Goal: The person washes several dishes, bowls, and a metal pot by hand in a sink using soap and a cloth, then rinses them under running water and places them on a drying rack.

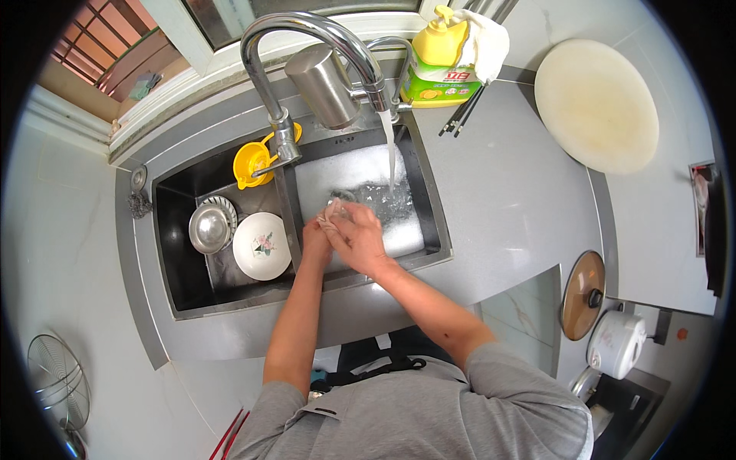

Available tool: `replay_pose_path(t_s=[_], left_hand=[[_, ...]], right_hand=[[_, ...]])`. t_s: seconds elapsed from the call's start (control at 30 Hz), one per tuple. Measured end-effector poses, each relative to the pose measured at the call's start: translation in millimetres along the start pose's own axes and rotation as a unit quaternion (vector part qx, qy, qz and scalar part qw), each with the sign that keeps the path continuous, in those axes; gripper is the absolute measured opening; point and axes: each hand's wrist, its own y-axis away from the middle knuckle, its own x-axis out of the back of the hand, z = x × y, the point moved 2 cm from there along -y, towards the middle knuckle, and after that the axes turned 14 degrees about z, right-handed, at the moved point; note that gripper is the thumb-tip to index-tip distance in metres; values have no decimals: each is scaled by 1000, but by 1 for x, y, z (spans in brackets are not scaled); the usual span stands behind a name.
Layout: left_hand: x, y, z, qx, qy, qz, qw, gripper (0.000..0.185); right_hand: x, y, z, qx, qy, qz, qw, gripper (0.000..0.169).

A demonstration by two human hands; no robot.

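Observation:
Over the right sink basin [437, 230], my left hand [317, 240] and my right hand [361, 237] meet around a pale, wet cloth [330, 215]. The fingers of my right hand wrap over the cloth from the right, while my left hand grips it from the lower left. Whether another item sits inside the cloth cannot be told. Beneath them, soapy water [397, 230] with white foam fills the basin. A stream of water [391, 155] runs from the chrome faucet [310, 20] into it, breaking the foam.
In the left basin [184, 287] lie a floral white plate [262, 247], a metal bowl [210, 229] and a yellow strainer [253, 164]. A detergent bottle [437, 63] draped with a white cloth [486, 49], black chopsticks [463, 112] and a round cutting board [596, 106] stand along the counter's right.

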Motion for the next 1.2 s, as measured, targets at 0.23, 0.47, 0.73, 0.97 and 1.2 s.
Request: replay_pose_path(t_s=[0.23,0.47,0.73,0.97,1.2], left_hand=[[-2,5,-3,-20,-22,-17,999,21],[11,-4,-15,-135,-213,-77,965,24],[13,0,-6,-70,-79,-146,984,22],[9,4,7,23,180,-226,957,24],[8,-11,4,14,235,-189,953,28]], right_hand=[[-56,-8,36,-35,5,3,999,34],[-67,-17,93,-440,-149,16,885,37],[-55,-20,132,-669,-518,-92,524,35],[-56,0,124,-740,-502,-58,443,36],[-98,33,101,-649,-685,2,330,38]])
